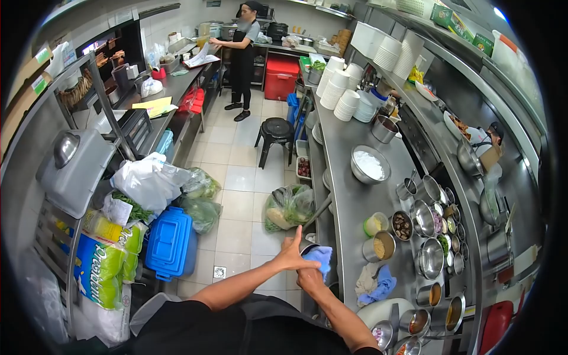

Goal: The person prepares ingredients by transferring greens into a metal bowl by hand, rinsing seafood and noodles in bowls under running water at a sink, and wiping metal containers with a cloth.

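My right hand (pixel 310 279) is closed around a bunched blue cloth (pixel 320 258). The cloth is pressed against a round metal vessel (pixel 308 249), of which only part of the rim and the dark inside show. My left hand (pixel 288 255) lies against the back of my right hand and wrist, with one finger stretched out forward and the thumb reaching across. Its other fingers are partly hidden. Both hands are low beside the steel counter's left edge, above the tiled floor.
On the steel counter (pixel 355 239) stand a bowl of white powder (pixel 370 164), stacked white bowls (pixel 337 83) and several metal ingredient pots. Bagged vegetables (pixel 289 207), a black stool (pixel 276 133) and a blue bin (pixel 170 242) line the aisle. A co-worker (pixel 241 59) stands at the back.
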